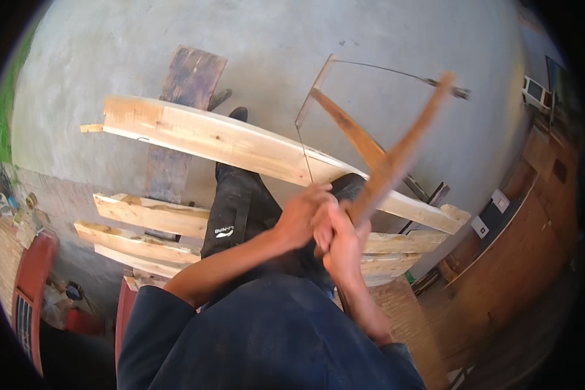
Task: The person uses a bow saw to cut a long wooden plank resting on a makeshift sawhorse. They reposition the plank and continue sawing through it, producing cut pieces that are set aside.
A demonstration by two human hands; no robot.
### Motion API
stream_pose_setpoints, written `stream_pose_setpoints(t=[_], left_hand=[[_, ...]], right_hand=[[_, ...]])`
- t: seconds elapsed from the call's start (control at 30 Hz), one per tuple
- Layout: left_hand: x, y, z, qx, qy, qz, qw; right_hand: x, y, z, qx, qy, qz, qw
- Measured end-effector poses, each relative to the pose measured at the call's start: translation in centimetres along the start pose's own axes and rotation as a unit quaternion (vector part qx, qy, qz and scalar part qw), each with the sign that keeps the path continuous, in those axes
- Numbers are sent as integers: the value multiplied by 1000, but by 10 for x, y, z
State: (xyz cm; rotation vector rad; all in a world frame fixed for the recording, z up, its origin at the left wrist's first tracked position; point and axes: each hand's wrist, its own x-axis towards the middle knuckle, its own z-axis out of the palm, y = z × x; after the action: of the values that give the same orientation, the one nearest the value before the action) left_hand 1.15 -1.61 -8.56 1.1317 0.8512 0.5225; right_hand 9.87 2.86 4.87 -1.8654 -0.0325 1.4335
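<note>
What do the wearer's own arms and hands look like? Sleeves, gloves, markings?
Left hand and right hand: both bare, no gloves. Forearms bare too, with no watch, band, cable or clear marking visible. The left sleeve is short, plain dark navy and loose; the right sleeve matches, only partly in view. The fingers are too blurred for finer detail.

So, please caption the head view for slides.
Right hand grips brown wooden frame saw, left hand close against it, at a pale wooden beam.

right grip (344,244) is holding wooden frame saw (389,170) | left grip (300,218) is pressing alongside, hold unclear | blade (305,151) is crossing plank (205,134)
</note>
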Motion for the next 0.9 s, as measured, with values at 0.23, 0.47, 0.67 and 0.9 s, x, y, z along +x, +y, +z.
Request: stream_pose_setpoints(t=[0.23,0.47,0.67,0.9], left_hand=[[-10,-6,16,7,38,62,997],[17,-11,1,14,34,-36,999],[2,-11,-20,183,86,-32,979],[24,-71,-118,438,126,-17,890]], right_hand=[[1,10,-12,-123,-22,-5,992],[43,10,-14,-123,-37,-20,992],[55,-8,-38,-91,-30,-7,995],[62,-31,-60,-111,-20,8,994]])
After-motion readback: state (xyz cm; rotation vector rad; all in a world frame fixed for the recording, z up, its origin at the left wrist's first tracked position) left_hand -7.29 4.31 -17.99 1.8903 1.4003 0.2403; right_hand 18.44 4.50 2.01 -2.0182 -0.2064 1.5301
